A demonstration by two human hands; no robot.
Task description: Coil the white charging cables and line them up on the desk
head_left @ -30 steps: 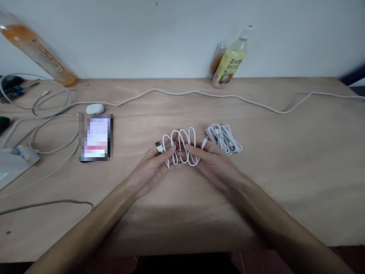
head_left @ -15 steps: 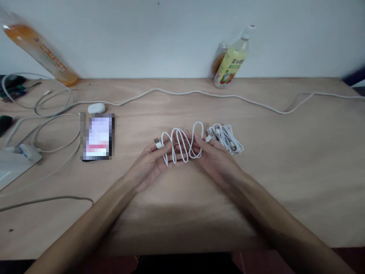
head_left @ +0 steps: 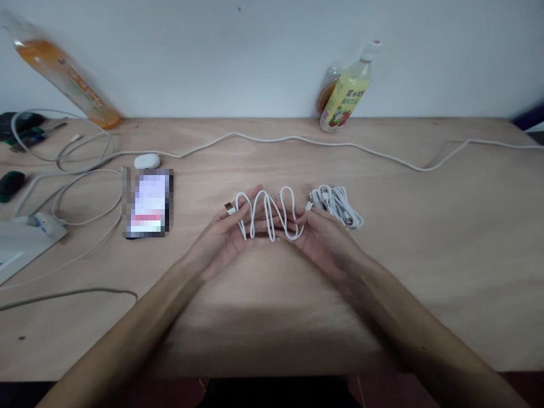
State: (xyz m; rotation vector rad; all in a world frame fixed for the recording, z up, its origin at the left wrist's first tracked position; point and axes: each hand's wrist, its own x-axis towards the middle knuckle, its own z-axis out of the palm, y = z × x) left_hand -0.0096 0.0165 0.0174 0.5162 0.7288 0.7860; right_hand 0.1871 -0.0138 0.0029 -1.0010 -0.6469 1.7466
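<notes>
Two hands (head_left: 219, 235) (head_left: 327, 238) holding one looped cable (head_left: 268, 211); one cable bundle (head_left: 338, 205), one phone (head_left: 148, 203).

Home or office desk (head_left: 429, 255) (phone (head_left: 149, 203), bottles (head_left: 345, 97))

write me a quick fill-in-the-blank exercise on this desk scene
The hand nearest the USB-A plug of the loosely looped white cable is the ___.
The hand nearest the bundled cables is the ___.
The earbud case lies just beyond the lit-screened ___.
The liquid in the leftmost bottle is coloured ___.
Missing words: left hand; right hand; smartphone; orange.
</notes>
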